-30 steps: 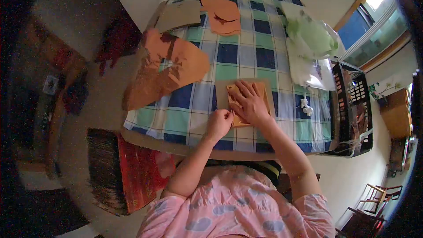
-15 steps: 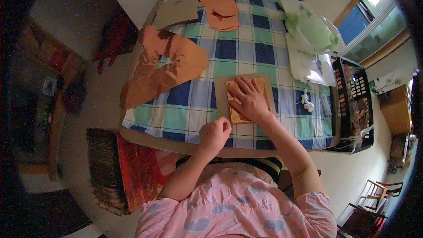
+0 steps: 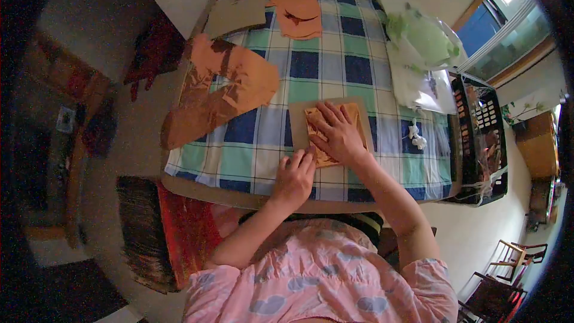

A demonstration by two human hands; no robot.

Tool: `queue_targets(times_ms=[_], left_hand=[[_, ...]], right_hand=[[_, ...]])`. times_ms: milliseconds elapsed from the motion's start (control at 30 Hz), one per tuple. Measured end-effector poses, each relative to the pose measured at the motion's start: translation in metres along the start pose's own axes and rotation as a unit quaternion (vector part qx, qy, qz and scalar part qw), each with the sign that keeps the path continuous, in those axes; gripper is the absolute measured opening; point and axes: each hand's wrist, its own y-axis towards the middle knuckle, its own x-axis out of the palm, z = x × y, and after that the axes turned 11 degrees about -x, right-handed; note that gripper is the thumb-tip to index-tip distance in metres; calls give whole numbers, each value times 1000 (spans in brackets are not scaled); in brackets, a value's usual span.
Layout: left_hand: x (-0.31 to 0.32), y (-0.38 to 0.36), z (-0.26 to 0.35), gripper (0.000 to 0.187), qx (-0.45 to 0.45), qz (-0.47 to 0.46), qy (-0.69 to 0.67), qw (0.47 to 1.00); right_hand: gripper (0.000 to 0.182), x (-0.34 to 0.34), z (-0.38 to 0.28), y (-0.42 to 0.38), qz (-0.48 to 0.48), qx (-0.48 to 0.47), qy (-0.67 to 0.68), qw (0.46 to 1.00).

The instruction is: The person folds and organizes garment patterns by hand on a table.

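Note:
A shiny orange rectangular piece (image 3: 351, 121) lies on a grey-brown board (image 3: 299, 121) near the front of the table. My right hand (image 3: 339, 137) rests flat on it, fingers spread toward the upper left. At the lower left corner of the piece is my left hand (image 3: 296, 174), its fingers bent and pressed together by the edge. What those fingers pinch, if anything, is too small to make out.
A checked cloth (image 3: 306, 64) covers the table. Large orange sheets (image 3: 245, 78) lie at left, with a grey-brown board (image 3: 236, 14) and orange pieces (image 3: 302, 15) behind. Clear and green plastic bags (image 3: 421, 39), a white knotted item (image 3: 417, 137) and a black crate (image 3: 487, 113) are at right.
My left hand has moved slightly up and turned, bringing its fingertips to the lower left edge of the orange piece. My right hand stays on top of it.

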Motion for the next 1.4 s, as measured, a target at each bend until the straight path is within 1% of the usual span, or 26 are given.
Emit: queue_targets(times_ms=[67,167,267,333,367,467,567,667,767,867,967,1067,1167,1267,1367,1400], left_hand=[[-1,0,2,32,13,-2,40,999],[-3,0,4,35,14,-8,59,998],[0,-1,3,38,15,5,47,999],[-3,-1,3,38,17,5,47,999],[-4,-1,3,38,18,6,47,999],[0,-2,3,38,10,-7,28,1000],[0,-2,3,36,12,3,33,999],[-4,1,3,33,16,8,29,999],[-4,0,4,32,17,5,39,999],[-5,-2,4,32,15,-7,51,999],[-3,-3,4,32,13,-21,51,998],[-1,-3,5,30,9,1,51,999],[4,-3,6,31,1,6,48,999],[2,-3,6,32,3,-13,24,1000],[0,-2,6,33,5,7,33,999],[3,-4,5,32,-2,17,20,1000]], right_hand=[[55,1,1,1,4,-6,-9,1000],[42,-6,-2,4,17,7,11,1000],[38,-36,-12,3,30,-22,-21,999],[37,-38,-19,-13,-7,-47,20,999],[36,-40,-20,-18,-26,-59,39,997],[39,-25,-12,-25,0,-58,55,997],[45,-29,-7,-17,-24,-64,84,994],[33,-25,8,-12,-43,-102,53,992],[49,-25,12,1,-24,-68,67,995],[50,-10,32,9,-38,-55,49,997],[47,-24,24,24,-17,-60,17,998],[40,-27,27,34,-59,-53,-9,997],[36,-22,31,36,-31,-71,-20,997],[31,-16,32,38,0,-32,-15,999],[33,-17,24,21,22,-54,-39,998],[35,-24,8,9,38,-52,27,998]])
